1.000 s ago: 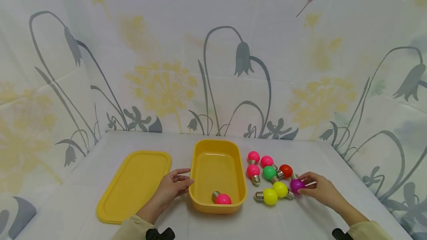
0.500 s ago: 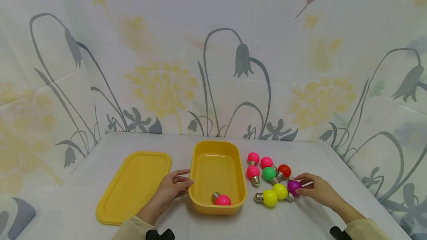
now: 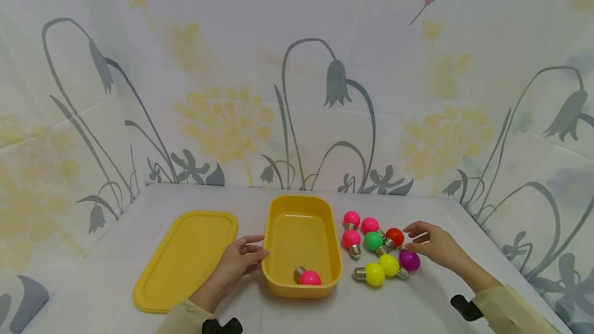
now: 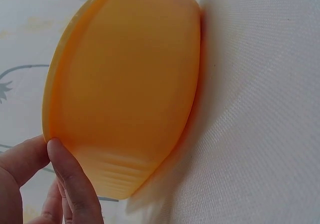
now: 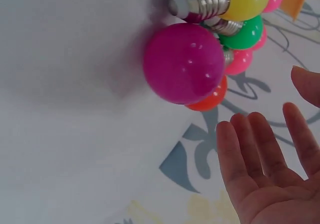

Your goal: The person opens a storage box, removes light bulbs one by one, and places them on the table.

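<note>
My left hand [image 3: 238, 262] pinches the left rim of a yellow plastic box [image 3: 303, 290]; the left wrist view has thumb and fingers [image 4: 74, 181] at the edge of the box's wall [image 4: 125, 84]. Inside, near the front, lies a pink light bulb [image 3: 309, 277] with a metal screw base. My right hand [image 3: 438, 245] is held over the right end of a bulb group, its fingers apart and holding nothing. Just below its fingertips lies a purple bulb [image 3: 410, 260], large in the right wrist view. A red bulb [image 3: 395, 236] is close to the fingers.
Right of the box lie several pink bulbs [image 3: 351, 239], a green bulb [image 3: 374, 241] and two yellow bulbs [image 3: 375, 274]. A flat yellow lid [image 3: 185, 262] lies left of the box, partly under the left forearm. A flower-printed curtain [image 3: 297, 117] backs the white table.
The right hand held the purple bulb, shifted it slightly left, then let go and rose up and away towards the red bulb. The left hand stays on the box.
</note>
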### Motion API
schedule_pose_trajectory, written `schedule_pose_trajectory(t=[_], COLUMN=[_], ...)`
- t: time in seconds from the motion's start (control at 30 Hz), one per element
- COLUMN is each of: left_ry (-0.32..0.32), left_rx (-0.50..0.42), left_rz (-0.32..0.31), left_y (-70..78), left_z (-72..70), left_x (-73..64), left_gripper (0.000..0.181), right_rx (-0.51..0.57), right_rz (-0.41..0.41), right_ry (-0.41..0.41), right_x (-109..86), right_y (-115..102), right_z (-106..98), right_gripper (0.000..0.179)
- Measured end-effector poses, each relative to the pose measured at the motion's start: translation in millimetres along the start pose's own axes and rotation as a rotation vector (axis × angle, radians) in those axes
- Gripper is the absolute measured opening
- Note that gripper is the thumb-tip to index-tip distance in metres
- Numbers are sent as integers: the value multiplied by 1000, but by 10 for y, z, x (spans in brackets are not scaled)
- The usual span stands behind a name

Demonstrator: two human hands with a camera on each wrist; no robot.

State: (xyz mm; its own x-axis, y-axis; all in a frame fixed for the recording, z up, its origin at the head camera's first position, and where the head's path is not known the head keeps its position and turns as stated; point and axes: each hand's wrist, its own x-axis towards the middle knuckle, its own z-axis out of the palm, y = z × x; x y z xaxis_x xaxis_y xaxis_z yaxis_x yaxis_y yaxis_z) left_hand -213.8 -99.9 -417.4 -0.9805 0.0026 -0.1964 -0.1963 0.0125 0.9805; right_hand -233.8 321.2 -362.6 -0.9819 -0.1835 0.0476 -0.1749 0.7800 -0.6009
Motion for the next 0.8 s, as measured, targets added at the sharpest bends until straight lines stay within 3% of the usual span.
schedule_pose_trajectory(t=[0.3,0.8], left_ry=[-6,-6], left_rx=[8,15], left_rz=[-12,-2], left_y=[-2,5], left_z=[-1,4], left_x=[-3,-8], left_gripper=[46,45], right_rx=[60,120], right_rz=[-96,-134], right_ry=[-9,-28], right_x=[152,359], right_y=[-206,-582], right_z=[82,252], right_gripper=[29,33])
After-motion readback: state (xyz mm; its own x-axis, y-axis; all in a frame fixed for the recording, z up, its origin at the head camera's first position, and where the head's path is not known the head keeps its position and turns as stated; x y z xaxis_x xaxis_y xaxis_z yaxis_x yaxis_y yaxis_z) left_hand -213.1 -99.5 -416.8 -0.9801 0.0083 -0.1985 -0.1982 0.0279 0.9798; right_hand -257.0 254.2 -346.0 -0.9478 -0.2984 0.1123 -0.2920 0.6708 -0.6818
